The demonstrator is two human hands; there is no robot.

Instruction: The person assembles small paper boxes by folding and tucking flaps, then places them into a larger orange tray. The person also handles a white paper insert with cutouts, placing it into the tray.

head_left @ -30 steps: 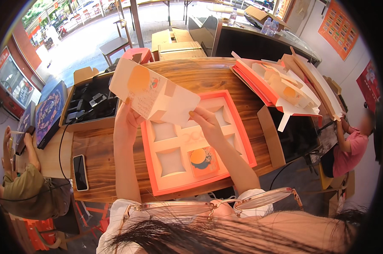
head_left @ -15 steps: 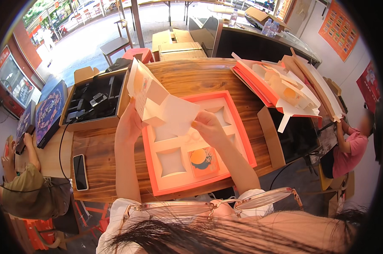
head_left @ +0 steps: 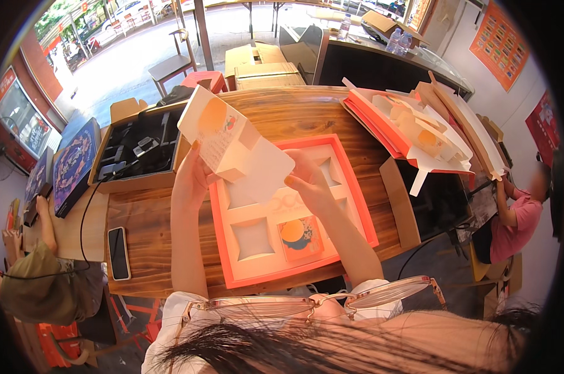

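Observation:
Between my hands, above the gift box, is a partly folded carton [head_left: 223,134], cream with a printed orange circle and a plain white flap. My left hand [head_left: 193,173] grips its lower left side. The white flap's right edge is pinched by my right hand [head_left: 308,179]. Beneath lies a coral-red gift box [head_left: 219,252] with a cream insert holding several square recesses. A small square printed box [head_left: 297,238] with an orange circle fills the front middle recess. The front left recess [head_left: 252,240] holds nothing.
On the table's left are a phone [head_left: 118,254] and an open cardboard box [head_left: 138,181] with black devices and a cable. Flattened cartons [head_left: 413,128] are piled at right over a dark-lined box [head_left: 434,202]. Other people sit at left [head_left: 51,280] and right [head_left: 516,218].
The carton has turned and tilted, so its printed face with the orange circle shows more. My right hand has shifted slightly along the white flap.

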